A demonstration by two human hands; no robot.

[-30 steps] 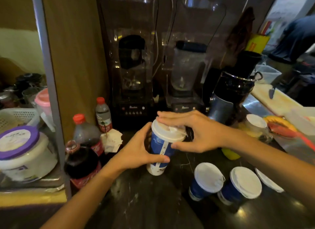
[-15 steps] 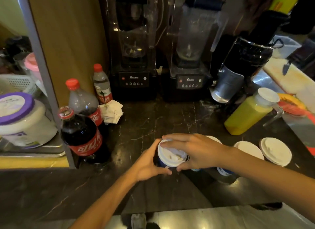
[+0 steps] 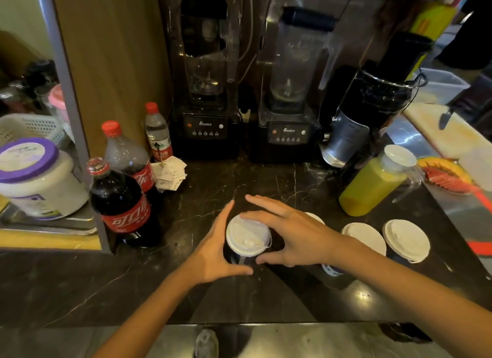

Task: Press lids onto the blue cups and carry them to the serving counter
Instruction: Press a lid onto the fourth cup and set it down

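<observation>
- Flanking the nearest lidded blue cup (image 3: pixel 246 244), left hand (image 3: pixel 213 253) and right hand (image 3: pixel 290 237) are spread, fingers straight.
- All visible cups on the counter (image 3: pixel 186 291) look lidded; carrying remains.

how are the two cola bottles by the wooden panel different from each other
The near cola bottle is almost full of dark cola; the far cola bottle is mostly empty, dark only low down. The near one shows its whole red label; the far one's is partly hidden behind it. Both stand upright with red caps.

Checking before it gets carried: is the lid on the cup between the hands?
On: the round white plastic lid covers the blue paper cup completely; whether it has snapped tight, cannot tell.
</observation>
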